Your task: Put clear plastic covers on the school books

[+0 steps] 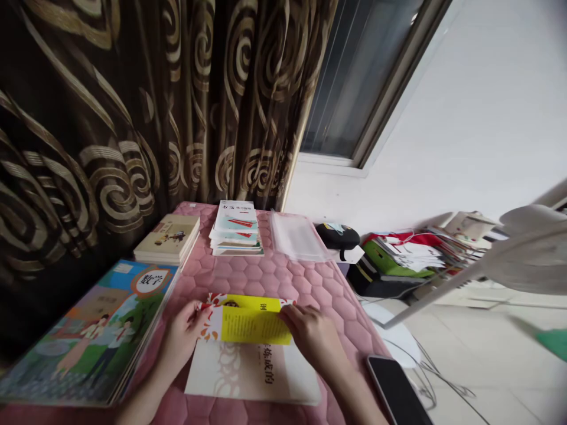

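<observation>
A white book (248, 378) with dark characters and a pale floral pattern lies on the pink quilted cover. Across its far part runs a yellow paper band (257, 324) with red and white patterned ends, folded over on itself. My left hand (183, 330) pinches the band's left end between thumb and fingers. At the right end, my right hand (310, 330) grips the band, its fingertips curled over the edge.
Left: textbooks (110, 330) and a beige book stack (166, 239). Behind: white booklets (237, 227) and clear plastic sleeves (299, 236). Right: a phone (396, 389), a black case (337, 237) and a lamp (465, 277). The pink quilted surface (274, 274) shows between them.
</observation>
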{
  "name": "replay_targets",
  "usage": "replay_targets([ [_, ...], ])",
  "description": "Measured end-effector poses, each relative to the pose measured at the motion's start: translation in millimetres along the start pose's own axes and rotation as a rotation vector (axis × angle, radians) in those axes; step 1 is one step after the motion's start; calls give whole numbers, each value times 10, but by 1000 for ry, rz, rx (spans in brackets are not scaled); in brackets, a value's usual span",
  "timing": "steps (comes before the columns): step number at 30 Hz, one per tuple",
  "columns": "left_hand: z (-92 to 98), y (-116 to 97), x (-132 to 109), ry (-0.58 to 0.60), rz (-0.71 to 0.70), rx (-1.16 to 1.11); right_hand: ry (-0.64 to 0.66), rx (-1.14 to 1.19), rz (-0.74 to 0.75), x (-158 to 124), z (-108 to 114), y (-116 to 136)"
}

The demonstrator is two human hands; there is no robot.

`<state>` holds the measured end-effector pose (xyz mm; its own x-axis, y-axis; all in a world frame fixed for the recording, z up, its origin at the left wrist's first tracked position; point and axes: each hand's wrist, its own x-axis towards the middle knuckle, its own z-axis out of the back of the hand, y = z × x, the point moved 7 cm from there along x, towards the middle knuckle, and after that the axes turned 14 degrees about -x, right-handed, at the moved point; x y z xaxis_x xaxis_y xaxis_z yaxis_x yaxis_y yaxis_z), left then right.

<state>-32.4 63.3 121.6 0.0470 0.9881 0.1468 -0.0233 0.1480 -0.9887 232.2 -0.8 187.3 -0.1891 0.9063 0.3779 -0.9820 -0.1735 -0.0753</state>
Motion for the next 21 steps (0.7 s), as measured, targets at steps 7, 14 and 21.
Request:
replay_targets([
  [7,-191,-19,549,-203,-16,-33,-113,5,164,483,-89,574],
  [14,-31,451,825,-256,91,75,118,31,317,473,-693,972],
  [21,9,699,1205,-182,433,-361,58,47,317,440,-673,943],
])
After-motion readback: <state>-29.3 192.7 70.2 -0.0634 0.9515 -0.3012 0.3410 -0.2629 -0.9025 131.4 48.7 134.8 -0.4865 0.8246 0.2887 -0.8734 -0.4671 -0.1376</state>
